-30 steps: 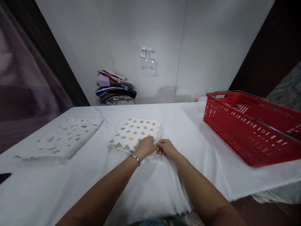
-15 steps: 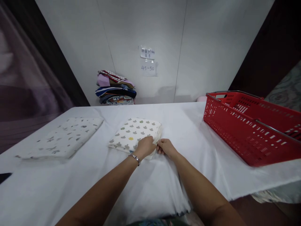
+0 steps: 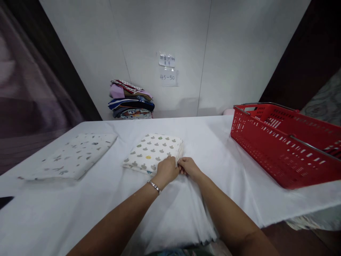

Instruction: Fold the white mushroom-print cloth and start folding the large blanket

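Observation:
A folded white cloth with grey mushroom prints (image 3: 151,153) lies in the middle of the table. At its near right corner my left hand (image 3: 167,170), wearing a silver bracelet at the wrist, is closed on the folded layers. My right hand (image 3: 188,167) pinches the same corner from the right, its fingertips touching or nearly touching the left ones. The exact grip of the fingers is partly hidden. To the left, a second folded white cloth with small grey prints (image 3: 77,154) rests flat, apart from both hands.
A red plastic basket (image 3: 282,156) with metal handles stands on the right of the white-covered table (image 3: 213,142). Behind the table is a stack of folded fabrics (image 3: 131,101) against the wall. Paper notes (image 3: 168,76) hang there. A dark object (image 3: 5,201) shows at the left edge.
My left hand has shifted slightly right and down along the cloth's corner, closer to my right hand. My right hand, both cloths and the basket look nearly unchanged.

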`<state>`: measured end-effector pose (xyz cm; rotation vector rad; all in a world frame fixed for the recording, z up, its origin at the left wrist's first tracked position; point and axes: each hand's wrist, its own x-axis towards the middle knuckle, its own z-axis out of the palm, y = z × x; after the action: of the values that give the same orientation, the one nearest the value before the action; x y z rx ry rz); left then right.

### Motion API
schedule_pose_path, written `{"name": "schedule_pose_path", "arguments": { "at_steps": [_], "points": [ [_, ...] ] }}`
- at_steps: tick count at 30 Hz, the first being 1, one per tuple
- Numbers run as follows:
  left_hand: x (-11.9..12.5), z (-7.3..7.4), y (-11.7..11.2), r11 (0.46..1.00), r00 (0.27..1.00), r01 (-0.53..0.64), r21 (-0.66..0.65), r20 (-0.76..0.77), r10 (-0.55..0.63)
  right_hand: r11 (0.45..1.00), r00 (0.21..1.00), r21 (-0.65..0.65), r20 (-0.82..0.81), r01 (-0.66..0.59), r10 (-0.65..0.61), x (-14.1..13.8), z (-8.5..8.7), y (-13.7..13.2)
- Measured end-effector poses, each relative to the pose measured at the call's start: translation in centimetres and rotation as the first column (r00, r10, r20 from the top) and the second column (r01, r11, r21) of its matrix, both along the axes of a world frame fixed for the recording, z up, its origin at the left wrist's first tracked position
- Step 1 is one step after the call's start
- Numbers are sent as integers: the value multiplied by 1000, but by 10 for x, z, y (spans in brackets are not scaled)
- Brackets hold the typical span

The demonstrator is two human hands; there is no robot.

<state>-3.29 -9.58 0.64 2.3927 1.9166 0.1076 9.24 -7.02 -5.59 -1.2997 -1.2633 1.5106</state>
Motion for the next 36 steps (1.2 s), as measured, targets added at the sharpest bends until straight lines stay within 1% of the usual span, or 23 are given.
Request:
{"name": "schedule_pose_path", "arguments": {
  "at_steps": [3,5,9,12,15,17,20,22,25,28,31,36],
  "points": [
    [0,-4,1,1000,1000,-5,14,-14,5,1000,1000,10,-2,0,0,1,2,-1],
    [1,-3,1,1000,1000,-3,17,-22,3,1000,1000,12,-7,-5,5,1,5,-2],
    [1,6,0,1000,999,21,21,-51,-20,999,999,10,-23,-32,32,0,12,-7],
    [-2,12,-1,999,998,36,19,-60,-35,996,996,28,-25,-79,80,0,14,-9],
    [-4,11,-3,999,998,34,-9,-46,-34,993,995,71,7,-98,98,-1,12,-10],
    [-3,7,-4,999,999,31,-10,-35,-31,995,998,67,26,-67,66,-1,11,-9],
    [-2,3,-6,999,999,33,9,-39,-33,999,999,27,19,28,-28,-1,11,-7],
    [-2,3,-6,999,999,34,7,-34,-34,996,996,5,14,92,-92,-1,11,-5],
    [-5,4,-3,1000,1000,11,-23,2,-11,990,990,-21,18,142,-142,-2,10,-4],
    [-13,3,2,999,997,-19,-44,79,22,986,987,-43,9,160,-160,-2,9,-3],
    [-19,1,8,996,987,-26,-83,158,39,989,991,-64,-19,133,-135,1,9,-1],
    [-23,1,13,992,971,-32,-120,232,59,991,995,-107,-40,84,-89,5,9,1]
  ]
}}
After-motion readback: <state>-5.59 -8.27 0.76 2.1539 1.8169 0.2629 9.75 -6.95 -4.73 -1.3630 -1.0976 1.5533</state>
